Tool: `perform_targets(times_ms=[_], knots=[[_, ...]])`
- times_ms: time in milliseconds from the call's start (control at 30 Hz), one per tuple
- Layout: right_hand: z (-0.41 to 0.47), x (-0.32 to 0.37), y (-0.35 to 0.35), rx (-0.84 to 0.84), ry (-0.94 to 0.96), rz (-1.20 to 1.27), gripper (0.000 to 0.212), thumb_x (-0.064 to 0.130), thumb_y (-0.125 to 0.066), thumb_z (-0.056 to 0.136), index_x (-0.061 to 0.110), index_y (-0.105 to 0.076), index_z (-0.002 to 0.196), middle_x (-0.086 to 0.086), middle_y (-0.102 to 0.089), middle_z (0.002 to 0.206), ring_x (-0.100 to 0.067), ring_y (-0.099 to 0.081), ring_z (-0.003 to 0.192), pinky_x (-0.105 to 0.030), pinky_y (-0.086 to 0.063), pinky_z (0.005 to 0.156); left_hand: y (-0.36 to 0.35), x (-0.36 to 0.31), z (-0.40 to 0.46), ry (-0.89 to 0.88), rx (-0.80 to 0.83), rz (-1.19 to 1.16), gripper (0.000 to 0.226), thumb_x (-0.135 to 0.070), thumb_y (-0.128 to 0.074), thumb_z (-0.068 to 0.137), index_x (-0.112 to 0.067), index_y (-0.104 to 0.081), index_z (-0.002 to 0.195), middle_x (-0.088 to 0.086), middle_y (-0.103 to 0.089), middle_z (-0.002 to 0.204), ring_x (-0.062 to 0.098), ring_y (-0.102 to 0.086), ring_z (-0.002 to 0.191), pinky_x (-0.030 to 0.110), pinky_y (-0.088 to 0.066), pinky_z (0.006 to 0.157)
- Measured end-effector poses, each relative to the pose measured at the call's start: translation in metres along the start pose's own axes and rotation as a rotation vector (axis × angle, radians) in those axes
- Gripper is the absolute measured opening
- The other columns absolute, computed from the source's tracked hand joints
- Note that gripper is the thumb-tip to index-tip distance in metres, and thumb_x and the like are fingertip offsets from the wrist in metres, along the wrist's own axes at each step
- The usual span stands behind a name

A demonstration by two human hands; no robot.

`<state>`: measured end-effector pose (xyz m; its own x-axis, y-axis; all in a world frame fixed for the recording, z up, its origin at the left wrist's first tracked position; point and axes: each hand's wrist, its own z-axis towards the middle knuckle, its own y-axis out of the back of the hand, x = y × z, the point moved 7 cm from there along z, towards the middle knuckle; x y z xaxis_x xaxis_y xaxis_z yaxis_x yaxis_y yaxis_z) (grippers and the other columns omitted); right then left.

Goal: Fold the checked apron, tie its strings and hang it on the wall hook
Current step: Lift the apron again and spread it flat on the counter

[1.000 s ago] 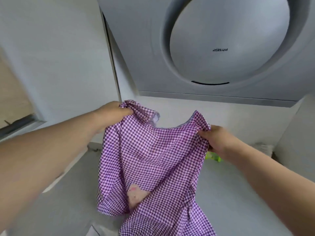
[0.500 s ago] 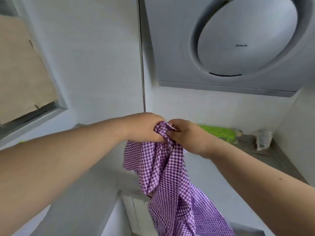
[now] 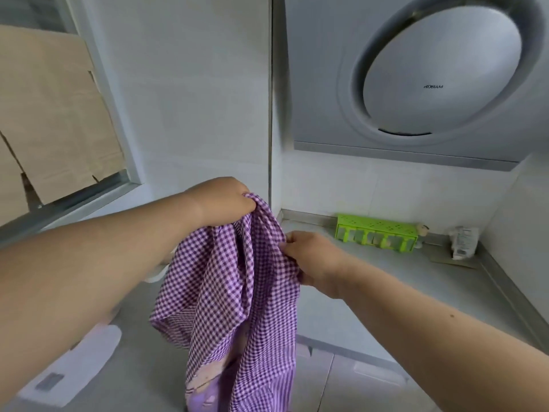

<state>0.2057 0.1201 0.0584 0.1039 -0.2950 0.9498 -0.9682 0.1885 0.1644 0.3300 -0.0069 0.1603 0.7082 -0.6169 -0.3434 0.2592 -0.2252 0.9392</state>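
Observation:
The purple-and-white checked apron (image 3: 234,298) hangs folded lengthwise in front of me, its lower part with a pink patch falling out of frame at the bottom. My left hand (image 3: 222,202) grips the bunched top of the apron, both upper corners gathered in it. My right hand (image 3: 309,257) is lower on the right side, fingers pinching the cloth's right edge. No wall hook and no apron strings are visible.
A grey countertop (image 3: 386,286) runs to the corner, with a green slotted holder (image 3: 377,236) and a small white packet (image 3: 463,242) at the back. A range hood (image 3: 430,78) hangs above. A white flat object (image 3: 74,367) lies at lower left. Cardboard (image 3: 50,114) covers the window.
The apron was spread wide between both hands, then its top corners were brought together. Now my left hand alone holds the top and my right hand has slid down the right edge.

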Motion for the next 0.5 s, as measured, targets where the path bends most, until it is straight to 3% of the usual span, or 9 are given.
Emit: perform_targets(times_ms=[67,133,200,333,433,500], knots=[[-0.001,-0.004,-0.005,0.06,0.018,0.067,0.031,0.037,-0.051,0.108,0.013,-0.071,0.113,-0.01,-0.079,0.106,-0.03,-0.074,0.103,-0.047,-0.059,0.096,0.004,0.009,0.0,0.032,-0.02,-0.002,0.029,-0.032,-0.047,0.094,-0.013,-0.054,0.074,0.006,-0.057,0.075,0.022,-0.055,0.067,0.037,-0.042,0.064],[-0.005,-0.01,-0.009,0.155,0.034,0.123,0.044,0.048,-0.054,0.104,0.009,-0.069,0.116,-0.002,-0.077,0.09,-0.023,-0.074,0.082,-0.038,-0.061,0.082,0.006,0.017,0.003,0.061,-0.035,-0.022,0.029,-0.033,-0.048,0.094,-0.013,-0.055,0.075,0.006,-0.061,0.076,0.022,-0.058,0.069,0.035,-0.045,0.066],[-0.008,-0.018,-0.01,0.227,0.051,0.112,0.042,0.052,-0.063,0.096,0.011,-0.068,0.106,0.003,-0.061,0.075,-0.012,-0.055,0.061,-0.029,-0.054,0.069,0.006,0.02,0.006,0.078,-0.043,-0.063,0.027,-0.033,-0.049,0.093,-0.014,-0.052,0.075,0.007,-0.058,0.076,0.022,-0.056,0.068,0.036,-0.043,0.066],[0.001,-0.034,-0.004,0.17,0.085,-0.147,0.024,0.041,-0.076,0.092,0.02,-0.066,0.097,0.009,-0.069,0.087,-0.014,-0.06,0.087,-0.033,-0.051,0.081,-0.002,0.015,0.01,0.085,-0.029,-0.104,0.025,-0.032,-0.05,0.093,-0.013,-0.054,0.078,0.008,-0.058,0.079,0.022,-0.055,0.07,0.037,-0.042,0.067],[0.005,-0.047,-0.004,0.115,0.024,-0.171,0.041,0.045,-0.08,0.086,0.023,-0.061,0.116,0.004,-0.071,0.107,-0.014,-0.063,0.095,-0.031,-0.047,0.081,-0.009,0.008,0.014,0.074,0.0,-0.118,0.03,-0.032,-0.05,0.094,-0.006,-0.064,0.085,0.018,-0.065,0.086,0.023,-0.058,0.074,0.038,-0.045,0.069],[0.007,-0.057,-0.002,0.096,-0.007,-0.266,0.037,0.038,-0.078,0.09,0.028,-0.063,0.122,0.003,-0.07,0.107,-0.013,-0.064,0.096,-0.03,-0.047,0.083,-0.011,0.004,0.017,0.066,0.004,-0.135,0.037,-0.032,-0.05,0.096,0.0,-0.069,0.092,0.021,-0.069,0.091,0.023,-0.061,0.076,0.039,-0.047,0.07]])
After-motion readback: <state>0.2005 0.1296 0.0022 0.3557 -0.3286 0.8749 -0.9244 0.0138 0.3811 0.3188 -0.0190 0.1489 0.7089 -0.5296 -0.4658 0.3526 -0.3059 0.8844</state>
